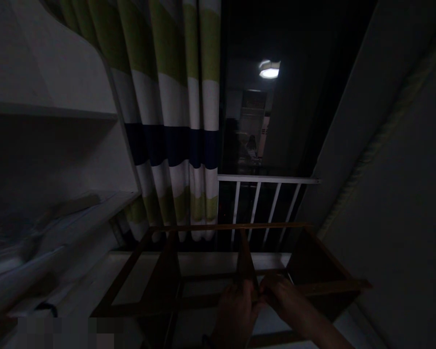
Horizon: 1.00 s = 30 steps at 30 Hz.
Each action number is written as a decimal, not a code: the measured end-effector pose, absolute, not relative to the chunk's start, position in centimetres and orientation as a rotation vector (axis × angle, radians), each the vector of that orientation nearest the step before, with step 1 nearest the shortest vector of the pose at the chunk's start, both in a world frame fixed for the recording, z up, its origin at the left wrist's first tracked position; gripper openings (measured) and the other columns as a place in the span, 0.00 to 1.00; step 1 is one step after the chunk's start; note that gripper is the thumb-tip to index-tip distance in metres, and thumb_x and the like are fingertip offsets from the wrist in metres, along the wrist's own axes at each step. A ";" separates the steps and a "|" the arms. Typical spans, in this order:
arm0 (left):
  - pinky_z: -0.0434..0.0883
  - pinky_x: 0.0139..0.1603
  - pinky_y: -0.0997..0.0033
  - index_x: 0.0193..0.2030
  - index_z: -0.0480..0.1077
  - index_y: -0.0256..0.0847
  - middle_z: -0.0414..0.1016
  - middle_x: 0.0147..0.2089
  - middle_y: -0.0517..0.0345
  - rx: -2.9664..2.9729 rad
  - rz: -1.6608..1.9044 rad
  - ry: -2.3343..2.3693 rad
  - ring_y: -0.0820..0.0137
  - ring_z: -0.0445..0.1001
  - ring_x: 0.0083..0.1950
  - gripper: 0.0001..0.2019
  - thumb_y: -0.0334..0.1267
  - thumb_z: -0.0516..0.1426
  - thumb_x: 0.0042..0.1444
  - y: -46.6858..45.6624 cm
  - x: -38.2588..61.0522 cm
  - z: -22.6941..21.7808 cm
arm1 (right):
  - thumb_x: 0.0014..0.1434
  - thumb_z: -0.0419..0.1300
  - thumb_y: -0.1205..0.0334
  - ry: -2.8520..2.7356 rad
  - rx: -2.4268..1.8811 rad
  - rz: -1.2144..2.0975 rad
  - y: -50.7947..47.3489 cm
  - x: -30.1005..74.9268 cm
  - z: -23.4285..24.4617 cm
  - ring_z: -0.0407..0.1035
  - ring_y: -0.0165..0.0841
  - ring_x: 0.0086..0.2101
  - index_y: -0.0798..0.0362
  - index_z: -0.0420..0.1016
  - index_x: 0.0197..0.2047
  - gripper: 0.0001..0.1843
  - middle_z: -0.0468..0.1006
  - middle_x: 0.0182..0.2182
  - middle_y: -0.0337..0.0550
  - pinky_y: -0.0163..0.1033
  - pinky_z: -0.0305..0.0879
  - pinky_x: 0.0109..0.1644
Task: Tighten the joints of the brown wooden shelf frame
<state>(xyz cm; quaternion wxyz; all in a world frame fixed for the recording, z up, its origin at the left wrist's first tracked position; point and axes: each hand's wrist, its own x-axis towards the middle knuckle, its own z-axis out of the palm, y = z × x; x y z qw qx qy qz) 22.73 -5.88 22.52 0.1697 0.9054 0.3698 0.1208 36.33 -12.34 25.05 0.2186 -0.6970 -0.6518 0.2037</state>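
Observation:
A brown wooden shelf frame (pixel 225 227) with upright dividers stands in front of me in dim light. My left hand (pixel 236 312) is at the lower centre, its fingers curled against the near end of the middle divider (pixel 246 261). My right hand (pixel 281 295) meets it from the right, fingers pinched at the same spot where the divider joins the front rail. What the fingers grip beyond the wood itself is too dark to see.
A striped green, white and navy curtain (pixel 174 121) hangs behind the frame. A white railing (pixel 265 180) crosses a dark window that reflects a ceiling lamp (pixel 269 71). White shelves (pixel 54 114) are at the left, and a grey wall at the right.

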 end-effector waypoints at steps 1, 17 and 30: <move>0.65 0.42 0.62 0.39 0.64 0.40 0.72 0.38 0.59 2.574 0.346 1.042 0.63 0.69 0.40 0.10 0.41 0.56 0.50 -5.9 22.8 22.4 | 0.52 0.49 0.74 -1.797 -1.936 0.545 -12.4 36.3 25.0 0.65 0.31 0.36 0.56 0.69 0.33 0.09 0.71 0.34 0.44 0.33 0.58 0.40; 0.63 0.38 0.69 0.36 0.63 0.39 0.72 0.35 0.57 2.692 0.413 1.023 0.66 0.70 0.38 0.10 0.43 0.53 0.53 -5.6 22.7 21.8 | 0.50 0.51 0.72 -1.983 -1.866 0.557 -10.8 38.3 25.4 0.64 0.29 0.36 0.56 0.70 0.35 0.10 0.72 0.32 0.40 0.31 0.57 0.40; 0.63 0.35 0.69 0.36 0.62 0.40 0.71 0.34 0.58 2.741 0.386 1.024 0.66 0.70 0.37 0.11 0.46 0.53 0.52 -5.7 22.7 21.9 | 0.49 0.58 0.65 -2.071 -1.902 0.581 -9.6 38.8 26.8 0.65 0.29 0.33 0.57 0.72 0.33 0.07 0.73 0.31 0.40 0.29 0.57 0.35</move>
